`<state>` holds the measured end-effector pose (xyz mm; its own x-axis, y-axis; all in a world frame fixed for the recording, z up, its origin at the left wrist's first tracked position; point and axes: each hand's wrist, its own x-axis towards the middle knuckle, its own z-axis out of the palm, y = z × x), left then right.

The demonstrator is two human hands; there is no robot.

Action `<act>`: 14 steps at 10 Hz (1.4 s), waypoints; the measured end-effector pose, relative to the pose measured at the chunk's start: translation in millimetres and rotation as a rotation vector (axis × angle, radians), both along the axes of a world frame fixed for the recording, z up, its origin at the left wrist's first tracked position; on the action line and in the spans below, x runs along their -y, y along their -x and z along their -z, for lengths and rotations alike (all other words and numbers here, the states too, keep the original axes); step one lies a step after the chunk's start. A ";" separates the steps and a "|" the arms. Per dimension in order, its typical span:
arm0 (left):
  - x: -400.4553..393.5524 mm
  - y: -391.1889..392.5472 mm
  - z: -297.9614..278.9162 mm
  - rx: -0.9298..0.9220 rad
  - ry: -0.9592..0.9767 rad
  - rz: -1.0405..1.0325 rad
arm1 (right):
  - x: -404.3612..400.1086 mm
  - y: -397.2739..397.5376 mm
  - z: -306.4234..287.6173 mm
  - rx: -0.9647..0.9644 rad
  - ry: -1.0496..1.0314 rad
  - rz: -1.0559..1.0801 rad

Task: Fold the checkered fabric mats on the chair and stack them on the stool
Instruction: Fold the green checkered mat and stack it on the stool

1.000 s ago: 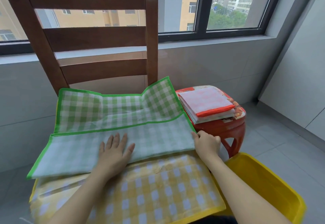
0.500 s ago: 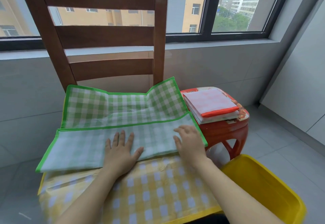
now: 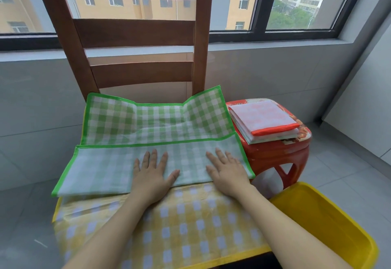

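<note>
1. The green checkered mat [image 3: 156,125] lies mid-frame on the chair [image 3: 135,34], its near strip folded over.
2. The left hand [image 3: 153,173] and right hand [image 3: 227,172] both press flat on that strip, fingers straight and spread.
3. A yellow checkered mat [image 3: 169,226] lies beneath.
4. Folded mats [image 3: 262,120] sit stacked on the red stool [image 3: 279,154], right of centre.

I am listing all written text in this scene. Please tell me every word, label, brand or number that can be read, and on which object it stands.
No text can be read.
Red stool: its printed top shows some small dark marks near the back edge, too small and blurred to read.
Folded mats on the stool, green checkered mat, yellow checkered mat, yellow bin: no writing visible.
</note>
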<state>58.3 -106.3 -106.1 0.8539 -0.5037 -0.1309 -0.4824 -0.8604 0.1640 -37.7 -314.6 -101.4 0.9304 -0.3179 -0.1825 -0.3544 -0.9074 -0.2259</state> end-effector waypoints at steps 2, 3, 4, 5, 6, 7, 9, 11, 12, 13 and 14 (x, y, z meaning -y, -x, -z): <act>5.6 1.3 -1.1 -0.001 -0.020 -0.023 | -11.5 -6.9 -4.6 0.035 0.161 -0.035; 12.8 2.2 -2.3 -0.022 -0.001 -0.036 | -41.8 -25.3 -6.7 0.091 0.088 -0.152; 11.6 1.4 -3.7 -0.032 0.029 -0.030 | -61.7 -37.8 -1.5 0.073 0.010 -0.193; -6.1 -3.6 -3.2 -0.021 0.041 -0.007 | -62.3 -39.7 2.4 0.050 0.035 -0.181; -39.9 -15.8 -3.0 -0.011 0.016 -0.046 | -62.4 -39.8 1.1 0.038 0.040 -0.178; -73.1 -25.7 -2.5 -0.004 -0.003 -0.082 | -64.8 -38.5 -0.2 0.053 0.045 -0.173; -88.8 -27.8 -3.6 -0.002 0.017 -0.068 | -71.7 -43.4 -8.1 0.052 0.029 -0.120; -66.8 -47.0 -24.2 0.120 0.001 -0.112 | -101.3 -69.3 -14.9 0.215 0.038 -0.151; -44.1 -78.8 -37.9 0.192 0.073 -0.102 | -105.0 -73.9 -8.1 0.200 0.014 -0.145; -24.5 -118.9 -44.2 0.201 0.162 -0.097 | -102.6 -74.4 -2.1 0.235 0.006 -0.146; -12.0 -157.8 -47.3 0.239 0.196 -0.095 | -100.8 -75.2 3.7 0.283 0.006 -0.159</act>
<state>216.2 -94.3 -58.7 0.8931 -0.4161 0.1711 -0.4464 -0.8666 0.2228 37.5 -213.8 -105.1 0.9820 -0.1650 0.0924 -0.1320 -0.9481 -0.2893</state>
